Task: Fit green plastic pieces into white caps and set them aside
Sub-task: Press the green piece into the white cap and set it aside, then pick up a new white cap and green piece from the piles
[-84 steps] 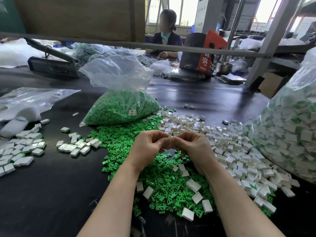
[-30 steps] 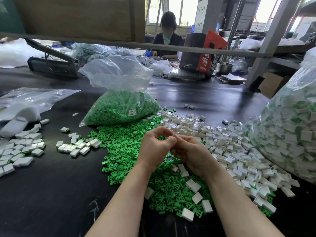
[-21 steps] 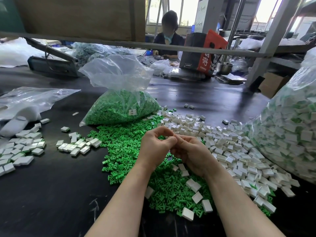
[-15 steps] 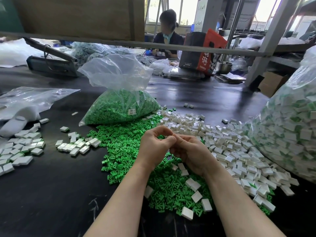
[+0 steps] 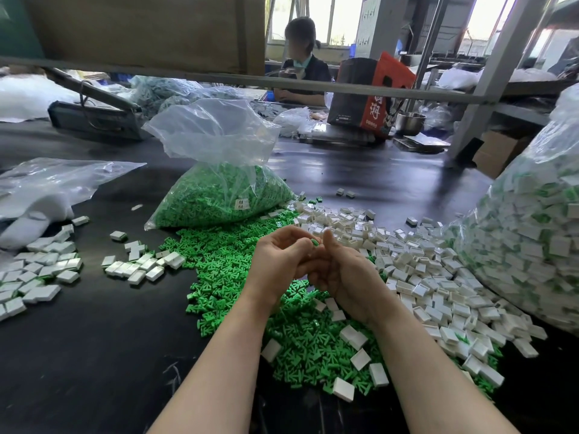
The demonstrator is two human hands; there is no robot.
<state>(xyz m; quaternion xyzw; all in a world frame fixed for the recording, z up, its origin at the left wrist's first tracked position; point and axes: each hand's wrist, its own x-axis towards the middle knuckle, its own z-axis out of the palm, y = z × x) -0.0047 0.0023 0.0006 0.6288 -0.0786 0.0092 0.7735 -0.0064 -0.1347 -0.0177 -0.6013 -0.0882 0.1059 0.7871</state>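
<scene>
Green loose pieces (image 5: 250, 277) lie heaped on the black desk (image 5: 94, 355), and that heap is the landmark for these notes. Your hands meet just above its middle, touching each other. Your left hand (image 5: 279, 261) has its fingers curled, thumb and forefinger pinching a green piece (image 5: 315, 242) whose tip shows between the two hands. Your right hand (image 5: 341, 270) is curled as well, thumb up against the left fingers; whether a white cap sits inside it you cannot tell from here.

Right of the heap, touching and partly overlapping it: a spread of loose white caps (image 5: 423, 270). Several caps also lie on the near part of the heap.

Behind the heap, touching its far edge: a clear bag of green pieces (image 5: 219, 195), mouth open and standing up.

Left of the heap, a little apart: a small cluster of assembled caps (image 5: 141, 266); farther left, a larger cluster (image 5: 37, 270).

Far right, beyond the white caps: a big clear bag (image 5: 532, 245) packed with white-and-green parts.

Across the desk, well behind the heap: another person (image 5: 302, 61) seated.
</scene>
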